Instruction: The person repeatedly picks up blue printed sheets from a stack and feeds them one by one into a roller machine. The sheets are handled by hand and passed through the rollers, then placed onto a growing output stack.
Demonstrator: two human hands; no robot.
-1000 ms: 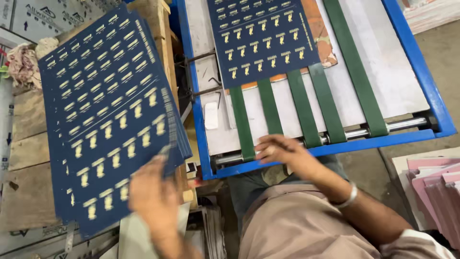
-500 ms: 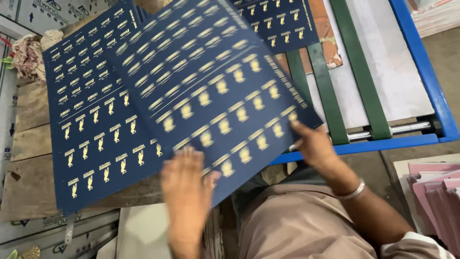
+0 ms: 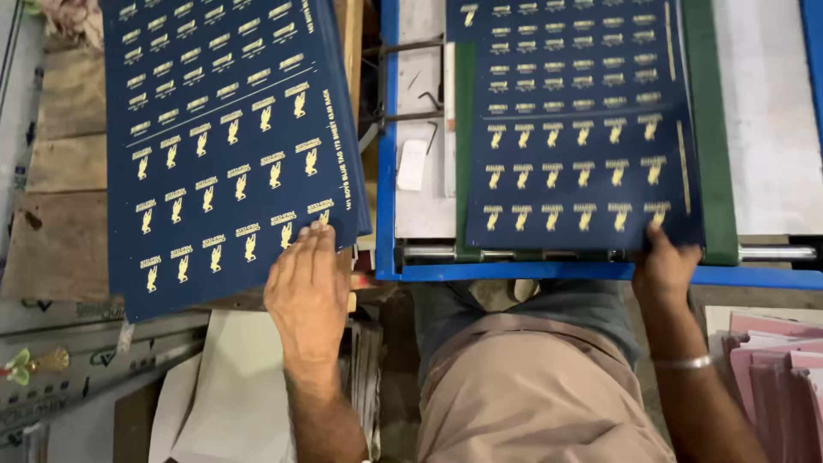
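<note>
— Blue sheet (image 3: 574,129), where did you have it at that point?

— It lay flat on the machine bed on the right, across the green belts (image 3: 707,129). Its rows of gold marks faced up. The near edge sat just over the metal roller (image 3: 771,253) and the blue frame (image 3: 514,273).

— And your fingers?

— My right hand (image 3: 664,261) was clenched on the sheet's near right corner, with the thumb on top. The fingers beneath were hidden, so I can't tell how they sat. My left hand (image 3: 307,287) was released, lying palm down with the fingers spread on the near right corner of the stack (image 3: 223,146). It grasped nothing.

— The stack was where?

— On the wooden desk (image 3: 60,231) to the left, tilted a little. It was well apart from the sheet on the bed. A small white block (image 3: 412,165) lay on the bed between them, and pink sheets (image 3: 771,360) sat near my right elbow.

— Which step would you call it?

— As I judged it, I was laying one sheet onto the belts while the other hand rested on the pile.

— What did the next move call for?

— Squaring the sheet's edges to the belts before letting the corner go. After that, the left fingers needed to lift only the top sheet off the stack. Two could easily have come up together.
</note>
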